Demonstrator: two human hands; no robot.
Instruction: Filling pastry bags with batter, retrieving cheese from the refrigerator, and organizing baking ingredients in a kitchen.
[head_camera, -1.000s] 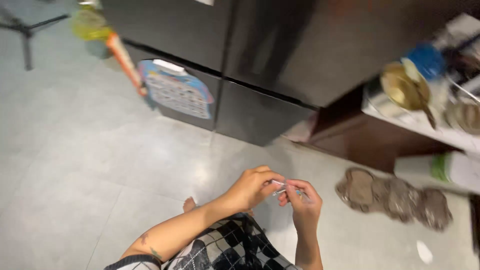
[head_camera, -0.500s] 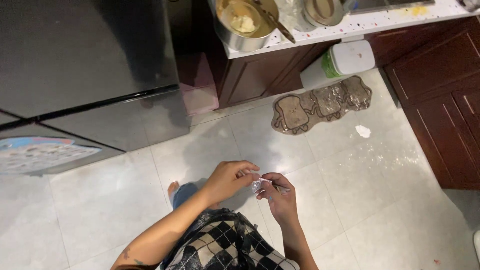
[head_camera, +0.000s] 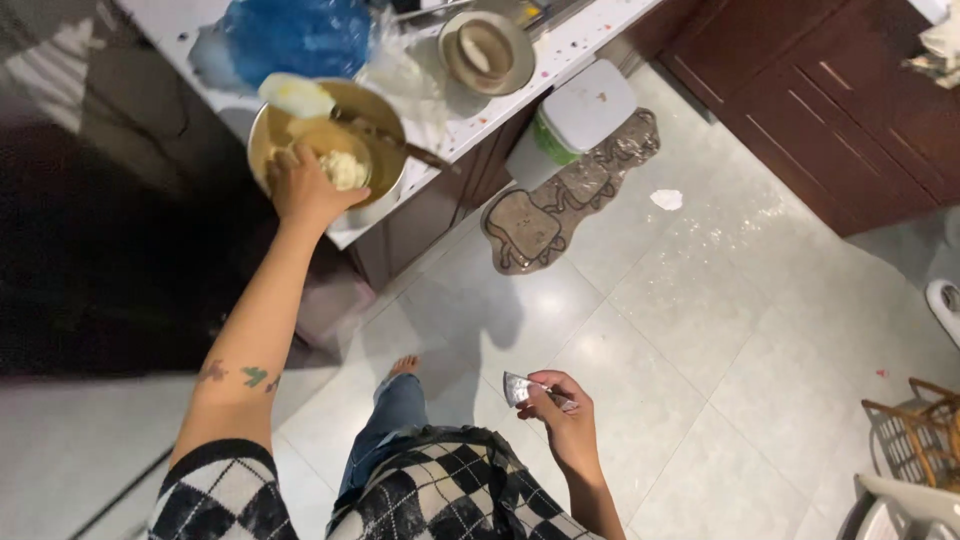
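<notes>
While the left hand (head_camera: 305, 188) is stretched out over the white speckled counter (head_camera: 590, 45), its curled fingers are laid on the near rim of a round, shiny metal bowl (head_camera: 300, 130). A soft, pale yellow lump of dough (head_camera: 345, 168) is seen inside the bowl, right at the fingertips, and it cannot be told whether the dough is pinched or only touched. A dark-handled tool (head_camera: 400, 148) is leaned in the bowl just past the hand. A crinkly blue plastic bag (head_camera: 295, 35) is found farther up the counter from this hand, and a second round bowl (head_camera: 487, 50), tan and shallow, is set off to its right side. Low down and close to the body, the right hand (head_camera: 565, 420) is closed in a pinch on a small, thin, silvery packet (head_camera: 520, 388), which is held up in the air over the pale, glossy floor tiles (head_camera: 720, 330). A white bin with a green band (head_camera: 570, 120) is stood on the floor well above the right hand, beside a flat brown mat (head_camera: 570, 195) shaped like slices of bread. A small white scrap (head_camera: 666, 199) is left near the mat. Dark red-brown wooden cabinets (head_camera: 840, 110) are seen far off to the right. A black-and-white diamond-patterned knitted top (head_camera: 420, 500) is worn.
</notes>
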